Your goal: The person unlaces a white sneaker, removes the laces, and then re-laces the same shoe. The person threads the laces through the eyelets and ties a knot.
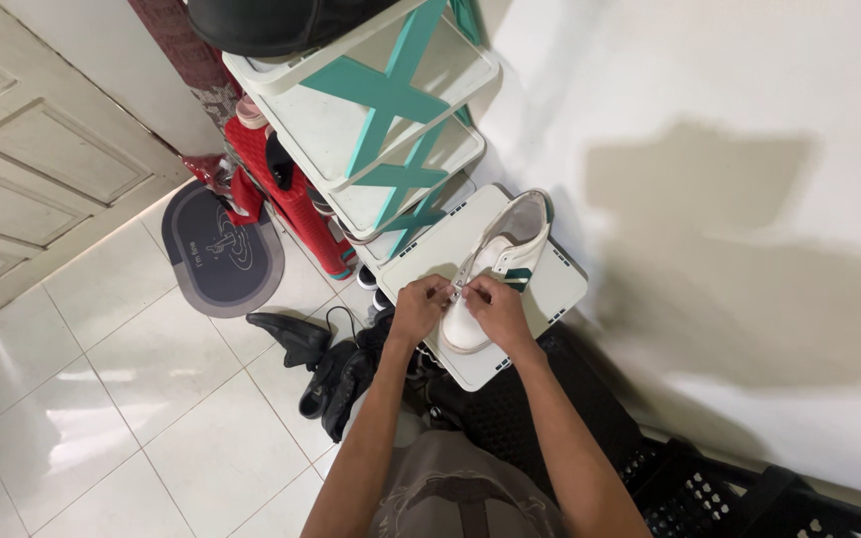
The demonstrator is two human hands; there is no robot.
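- A white sneaker [498, 267] with green side stripes lies on the lowest shelf [565, 289] of a white shoe rack, its toe pointing toward the person and its open heel toward the far wall.
- The left hand [419, 309] is pinched shut on the sneaker's white lace [462, 279], just left of the tongue.
- The right hand [496, 311] rests over the toe end of the sneaker, its fingers closed on the same lace; the two hands almost touch above the shoe.
- The shoe rack [381, 95] rises in stacked white trays joined by teal crossed braces, standing against the white wall on the right.
- On the floor left of the hands lie black leather shoes [323, 361], one on its side.
- Farther left, a dark oval doormat [221, 249] sits on the white tiled floor before a cream panelled door [22, 169].
- A red bag [286, 189] hangs beside the rack.
- Near the person's right arm stands a black plastic crate [710, 493].
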